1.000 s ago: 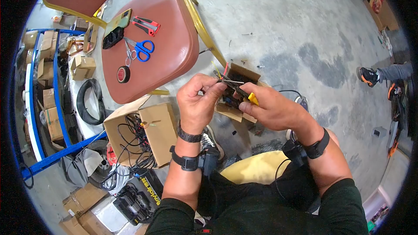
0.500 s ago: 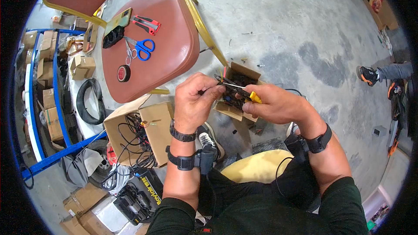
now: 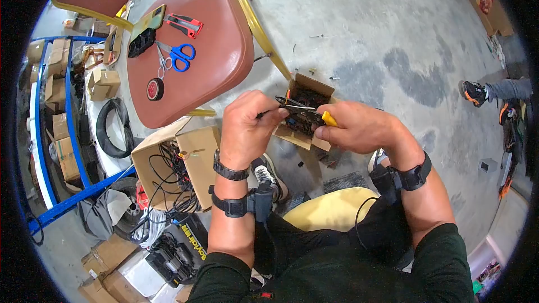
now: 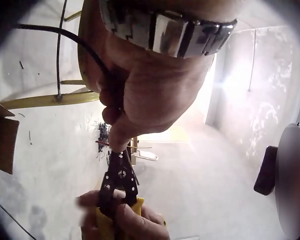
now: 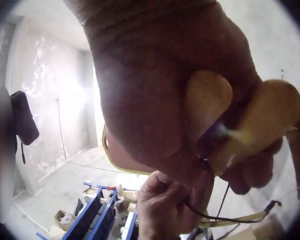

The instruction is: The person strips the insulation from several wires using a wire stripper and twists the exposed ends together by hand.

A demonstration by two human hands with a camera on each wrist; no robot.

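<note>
My left hand [image 3: 245, 129] pinches a thin black cable [image 4: 65, 33] between thumb and fingers; its tail runs away past the wrist in the left wrist view. My right hand [image 3: 362, 128] grips wire strippers by their yellow handles [image 3: 329, 118]. The strippers' dark head [image 4: 121, 175], dotted with rivets and holes, points at the left thumb tip, and its jaws meet the cable end there. Thin coloured wires [image 4: 104, 144] show by that thumb. Seen from the right wrist, the yellow handles [image 5: 260, 125] lie within the palm and curled fingers.
Below the hands stands an open cardboard box [image 3: 314, 85] of dark scraps. A larger box [image 3: 202, 160] with black cables is at the left. On the brown chair [image 3: 219, 50] lie blue scissors [image 3: 182, 58], tape [image 3: 155, 89], a red cutter [image 3: 185, 26] and a phone.
The right hand and strippers have turned and risen slightly, while the left hand shifted a little left. The red and yellow wire ends that stuck out above the fingers show less. The view shifted slightly.
</note>
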